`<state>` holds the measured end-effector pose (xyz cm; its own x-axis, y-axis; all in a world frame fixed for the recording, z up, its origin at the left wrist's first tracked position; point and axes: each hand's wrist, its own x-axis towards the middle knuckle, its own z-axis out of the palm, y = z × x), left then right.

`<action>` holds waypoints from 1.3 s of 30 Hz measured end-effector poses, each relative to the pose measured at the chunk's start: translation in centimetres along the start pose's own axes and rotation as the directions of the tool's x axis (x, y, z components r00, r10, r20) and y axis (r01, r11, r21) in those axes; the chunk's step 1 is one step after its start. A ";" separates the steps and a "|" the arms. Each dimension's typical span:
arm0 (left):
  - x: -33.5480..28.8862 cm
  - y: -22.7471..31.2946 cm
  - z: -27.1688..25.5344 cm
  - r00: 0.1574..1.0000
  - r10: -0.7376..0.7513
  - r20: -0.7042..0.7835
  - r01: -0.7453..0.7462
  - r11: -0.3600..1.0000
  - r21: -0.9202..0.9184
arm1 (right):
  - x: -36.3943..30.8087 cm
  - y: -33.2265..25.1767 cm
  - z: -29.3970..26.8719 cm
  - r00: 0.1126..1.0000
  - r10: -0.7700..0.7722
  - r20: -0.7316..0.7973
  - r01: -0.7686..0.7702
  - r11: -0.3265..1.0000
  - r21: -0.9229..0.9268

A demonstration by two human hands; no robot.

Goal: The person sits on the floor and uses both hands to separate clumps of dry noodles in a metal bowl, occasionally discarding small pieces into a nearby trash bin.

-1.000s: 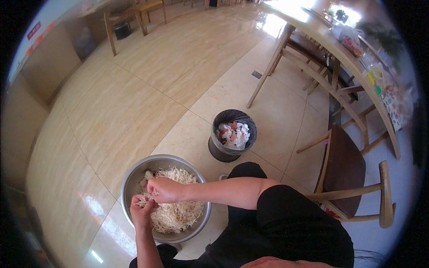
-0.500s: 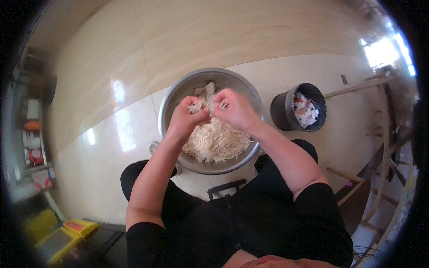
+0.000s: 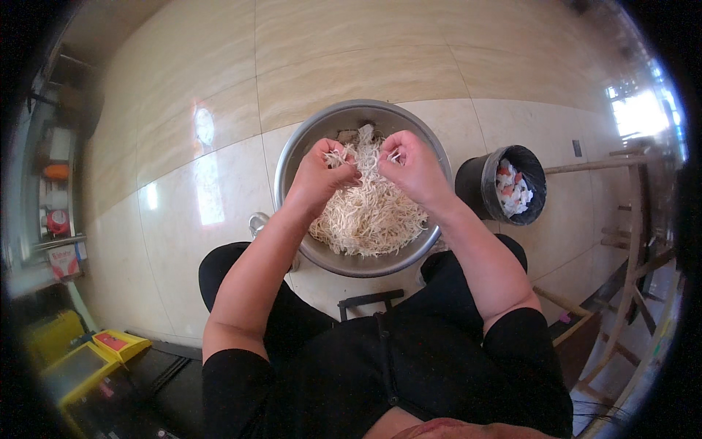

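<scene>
A wide metal basin (image 3: 290,159) stands on the floor between my knees. Heaped in its near half are pale, thin bean sprouts (image 3: 369,219). Over the far part of the heap, my left hand (image 3: 319,178) is closed around a small bunch of sprouts, whose ends stick out past the fingers. Beside it, my right hand (image 3: 415,170) pinches a few sprouts between thumb and fingers. Between the hands, toward the far wall of the basin, lies a whitish-grey tangled clump (image 3: 365,136); I cannot make out exactly what it is.
Right of the basin is a black bin (image 3: 479,186) lined with a bag, holding crumpled white and reddish waste. A wooden frame (image 3: 632,219) rises at the far right. Yellow-edged boxes (image 3: 121,345) lie at the lower left, below a shelf of goods (image 3: 55,183).
The whole view has shifted, so the basin and bin appear farther right and slightly higher. Both hands remain over the sprouts, and the right fingers now sit slightly farther from the left.
</scene>
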<state>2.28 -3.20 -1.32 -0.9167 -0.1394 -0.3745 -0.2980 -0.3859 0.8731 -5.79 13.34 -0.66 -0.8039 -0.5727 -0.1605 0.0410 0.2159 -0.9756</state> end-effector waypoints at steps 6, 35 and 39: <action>0.1 -0.5 0.4 0.994 -0.025 0.105 0.031 0.998 -0.056 | 0.2 -1.2 0.0 0.948 0.241 0.208 -0.308 0.857 0.412; 0.0 -0.6 0.4 1.000 -0.003 0.012 0.003 1.000 -0.016 | 0.2 0.6 0.8 0.999 0.012 0.042 -0.017 0.993 0.119; 0.1 -0.7 0.4 1.000 -0.012 0.001 0.012 1.000 -0.016 | 0.0 0.6 0.8 1.000 0.004 -0.008 -0.003 0.998 0.056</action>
<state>2.24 -2.54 -1.85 -0.9135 -0.1336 -0.3843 -0.3043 -0.4025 0.8634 -5.32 12.83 -1.35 -0.8084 -0.5656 -0.1628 0.0769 0.1728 -0.9820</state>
